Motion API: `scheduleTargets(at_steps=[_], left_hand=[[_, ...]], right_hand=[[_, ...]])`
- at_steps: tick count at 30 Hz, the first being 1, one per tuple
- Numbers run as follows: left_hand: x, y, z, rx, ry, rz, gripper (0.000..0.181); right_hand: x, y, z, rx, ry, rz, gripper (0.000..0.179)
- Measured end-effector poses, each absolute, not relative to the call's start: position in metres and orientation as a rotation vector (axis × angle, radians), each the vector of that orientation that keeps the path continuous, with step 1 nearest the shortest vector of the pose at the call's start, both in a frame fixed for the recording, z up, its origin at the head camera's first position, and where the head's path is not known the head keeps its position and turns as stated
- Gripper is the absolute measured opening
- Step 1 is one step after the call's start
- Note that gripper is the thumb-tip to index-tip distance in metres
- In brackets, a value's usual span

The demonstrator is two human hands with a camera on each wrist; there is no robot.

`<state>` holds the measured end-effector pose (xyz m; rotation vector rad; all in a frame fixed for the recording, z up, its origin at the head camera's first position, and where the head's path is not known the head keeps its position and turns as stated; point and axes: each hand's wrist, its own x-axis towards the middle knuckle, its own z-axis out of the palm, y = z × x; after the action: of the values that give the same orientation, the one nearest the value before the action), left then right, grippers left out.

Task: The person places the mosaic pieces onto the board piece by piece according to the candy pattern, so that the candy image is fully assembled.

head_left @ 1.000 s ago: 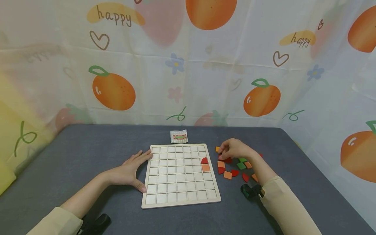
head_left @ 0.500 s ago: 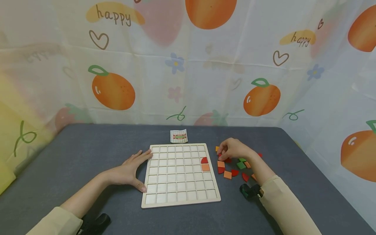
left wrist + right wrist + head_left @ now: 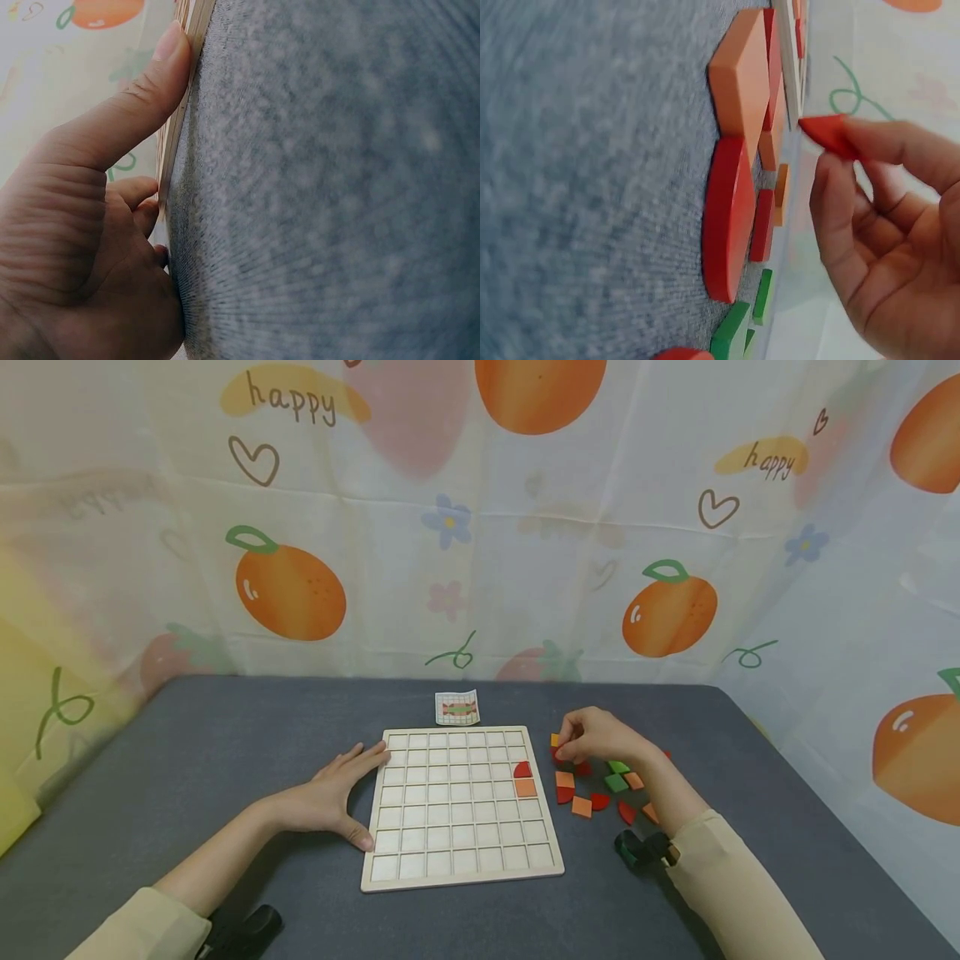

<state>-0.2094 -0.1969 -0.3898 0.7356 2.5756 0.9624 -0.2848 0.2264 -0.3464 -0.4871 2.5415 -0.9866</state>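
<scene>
My left hand (image 3: 322, 797) lies with spread fingers along the left edge of the pale grid board (image 3: 462, 884), thumb and fingertips touching its frame. A red quarter-round tile (image 3: 522, 769) sits in a right-hand cell, with an orange square tile (image 3: 526, 787) in the cell just below it. Right of the board, my right hand (image 3: 600, 739) pinches another red tile (image 3: 829, 133) between thumb and finger. In the right wrist view this tile is raised above the loose tiles; its far part is covered by the fingers.
Several loose tiles lie right of the board, among them an orange square (image 3: 582, 807), a red curved one (image 3: 627, 812) and a green one (image 3: 617, 783). A small picture card (image 3: 457, 710) stands behind the board. A printed curtain (image 3: 525, 568) backs the dark table (image 3: 300, 727).
The right hand's fingertips have risen slightly away from the loose tiles, and the pinched red tile now shows at them. The left hand and board have stayed put.
</scene>
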Motion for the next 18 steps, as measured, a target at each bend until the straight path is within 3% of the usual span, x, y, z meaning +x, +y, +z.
scheduleTargets(at_steps=[12, 18], left_hand=[[-0.21, -0.197, -0.39, 0.751, 2.567, 0.973, 0.122], [-0.209, -0.197, -0.389, 0.751, 2.571, 0.968, 0.123]], right_hand=[[-0.277, 0.216, -0.347, -0.729, 2.183, -1.19, 0.014], [-0.275, 0.213, -0.347, -0.738, 2.153, -1.178, 0.034]])
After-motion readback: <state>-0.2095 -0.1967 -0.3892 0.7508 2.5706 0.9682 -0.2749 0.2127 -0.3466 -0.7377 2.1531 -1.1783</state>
